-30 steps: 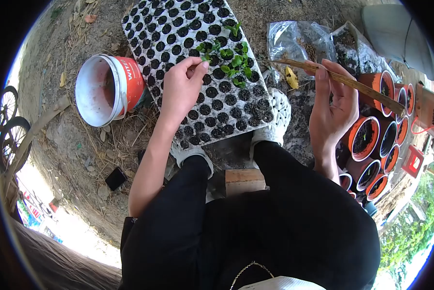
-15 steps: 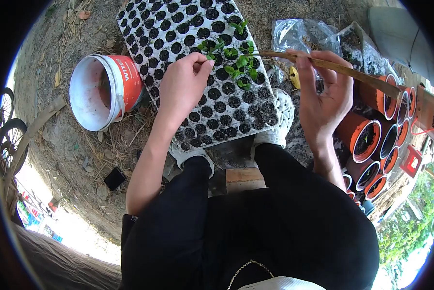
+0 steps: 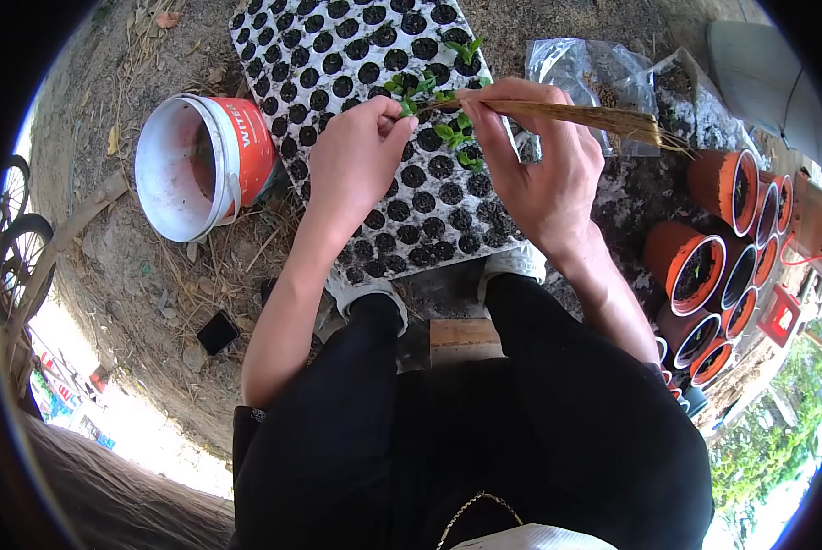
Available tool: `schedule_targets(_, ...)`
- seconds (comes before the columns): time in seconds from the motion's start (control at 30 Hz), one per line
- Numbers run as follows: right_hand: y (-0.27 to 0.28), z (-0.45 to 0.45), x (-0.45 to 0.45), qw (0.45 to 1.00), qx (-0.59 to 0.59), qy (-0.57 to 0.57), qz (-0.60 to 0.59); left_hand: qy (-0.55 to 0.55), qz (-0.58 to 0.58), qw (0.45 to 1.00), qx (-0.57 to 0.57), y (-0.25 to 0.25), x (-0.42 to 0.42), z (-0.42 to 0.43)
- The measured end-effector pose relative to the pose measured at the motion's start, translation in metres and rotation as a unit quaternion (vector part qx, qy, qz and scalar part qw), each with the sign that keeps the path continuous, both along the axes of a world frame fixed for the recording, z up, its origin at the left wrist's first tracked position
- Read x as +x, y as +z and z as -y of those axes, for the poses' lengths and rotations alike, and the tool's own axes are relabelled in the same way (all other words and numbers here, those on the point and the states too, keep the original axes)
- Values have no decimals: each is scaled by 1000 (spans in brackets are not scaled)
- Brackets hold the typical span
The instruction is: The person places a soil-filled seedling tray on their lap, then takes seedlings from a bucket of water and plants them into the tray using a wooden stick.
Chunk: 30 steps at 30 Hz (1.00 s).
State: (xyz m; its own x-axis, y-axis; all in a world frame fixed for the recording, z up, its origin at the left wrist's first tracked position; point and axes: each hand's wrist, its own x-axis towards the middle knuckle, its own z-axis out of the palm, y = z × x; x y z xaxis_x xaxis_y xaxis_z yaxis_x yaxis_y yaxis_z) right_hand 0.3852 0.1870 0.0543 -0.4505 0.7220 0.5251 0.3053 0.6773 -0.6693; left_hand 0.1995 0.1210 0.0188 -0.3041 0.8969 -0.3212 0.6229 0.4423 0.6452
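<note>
A white seedling tray (image 3: 402, 197) with rows of round, soil-filled cells lies in front of me. Small green seedlings (image 3: 449, 136) stand in several cells near its right side. My left hand (image 3: 361, 165) is over the tray, thumb and forefinger pinched at a small green seedling (image 3: 408, 107). My right hand (image 3: 544, 165) grips a thin wooden stick (image 3: 594, 116) between thumb and fingers. The stick's narrow tip reaches left, close to the left fingertips; its frayed wide end points right.
A red and white bucket (image 3: 246, 147) stands left of the tray. Potted plants in red-brown pots (image 3: 690, 270) cluster at right. A clear plastic bag (image 3: 567, 64) lies behind my right hand. A black phone-like object (image 3: 218, 333) and a wooden block (image 3: 464, 341) are nearer me.
My right hand has moved left over the tray with the stick, bringing its tip to my left fingertips. My left hand has shifted slightly right, still pinched.
</note>
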Motion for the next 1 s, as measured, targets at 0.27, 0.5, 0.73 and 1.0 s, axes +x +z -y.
schedule_targets(0.27,-5,1,-1,996,62,18,56,-6,-3,1000,-1,2,-1,1)
schedule_targets(0.5,-5,2,-3,995,83,26,44,-12,-3,1000,9,1,-2,0)
schedule_targets(0.73,-10,1,-4,993,97,48,53,-8,-7,1000,17,1,-1,1)
schedule_targets(1.0,-12,2,-2,992,101,57,58,-10,-10,1000,27,-1,-1,3)
